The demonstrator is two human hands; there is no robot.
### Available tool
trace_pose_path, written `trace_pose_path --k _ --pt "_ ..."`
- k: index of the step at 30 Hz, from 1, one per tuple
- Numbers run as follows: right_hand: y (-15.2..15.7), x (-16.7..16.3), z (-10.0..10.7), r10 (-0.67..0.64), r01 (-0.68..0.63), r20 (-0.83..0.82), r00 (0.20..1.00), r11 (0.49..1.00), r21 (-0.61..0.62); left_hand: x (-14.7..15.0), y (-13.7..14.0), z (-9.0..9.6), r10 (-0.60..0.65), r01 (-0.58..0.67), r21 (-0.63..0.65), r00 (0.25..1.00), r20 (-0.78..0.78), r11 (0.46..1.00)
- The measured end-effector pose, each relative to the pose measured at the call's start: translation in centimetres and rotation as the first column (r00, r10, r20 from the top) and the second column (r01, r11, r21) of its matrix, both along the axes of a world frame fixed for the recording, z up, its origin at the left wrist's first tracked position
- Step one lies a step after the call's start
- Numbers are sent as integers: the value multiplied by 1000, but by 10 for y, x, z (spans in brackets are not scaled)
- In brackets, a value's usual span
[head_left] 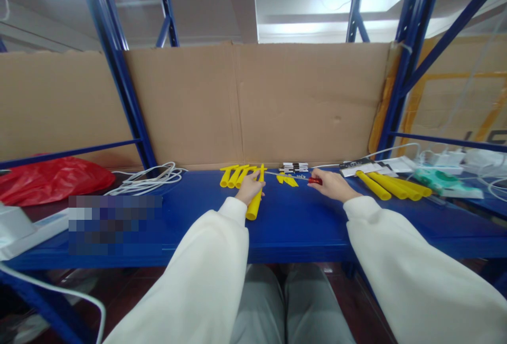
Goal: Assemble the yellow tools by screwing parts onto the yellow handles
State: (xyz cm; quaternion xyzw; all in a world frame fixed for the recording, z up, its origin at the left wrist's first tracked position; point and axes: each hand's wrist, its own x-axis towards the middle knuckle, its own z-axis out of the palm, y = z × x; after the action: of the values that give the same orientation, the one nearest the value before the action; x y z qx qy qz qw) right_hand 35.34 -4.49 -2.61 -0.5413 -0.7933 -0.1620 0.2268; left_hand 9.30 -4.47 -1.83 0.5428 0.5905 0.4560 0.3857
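Observation:
My left hand [249, 188] is wrapped round a yellow tapered tube [254, 208] with a small crosspiece at its far end. In my right hand [331, 184] is a screwdriver [316, 180] by its red handle. Its long thin shaft points left towards the far end of the tube; whether the tip touches it is too small to tell. Just left of my left hand lie several similar yellow pieces with crosspieces [233, 177]. Between my hands are small flat yellow parts [288, 180] and tiny pale bits [301, 176]. Black-and-white strips [293, 167] lie behind them.
Several plain yellow tubes [381, 186] lie right of my right hand, beside printed cards [362, 166] and a green-and-white packet [446, 181]. Coiled white cable [158, 177] and a red plastic bag [59, 177] are on the left. Cardboard [301, 101] stands behind the blue tabletop [301, 222].

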Motion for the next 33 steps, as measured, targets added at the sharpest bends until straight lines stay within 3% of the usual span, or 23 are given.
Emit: trace_pose_path --k 10,14,24,33 --pt "-1 -3 0 57 -57 -11 998 995 -82 1 -4 3 -10 10 -17 1000 -8 1000" --pt "4 1 -3 47 -52 -77 996 996 -73 1 -3 3 2 -2 -23 1000 -6 1000" --pt "-3 -3 2 31 -34 -26 999 995 -93 0 -1 2 -18 17 -11 1000 -18 1000" --pt "2 -1 -1 22 -31 -86 996 994 -106 1 -2 3 3 -3 -21 1000 -5 1000"
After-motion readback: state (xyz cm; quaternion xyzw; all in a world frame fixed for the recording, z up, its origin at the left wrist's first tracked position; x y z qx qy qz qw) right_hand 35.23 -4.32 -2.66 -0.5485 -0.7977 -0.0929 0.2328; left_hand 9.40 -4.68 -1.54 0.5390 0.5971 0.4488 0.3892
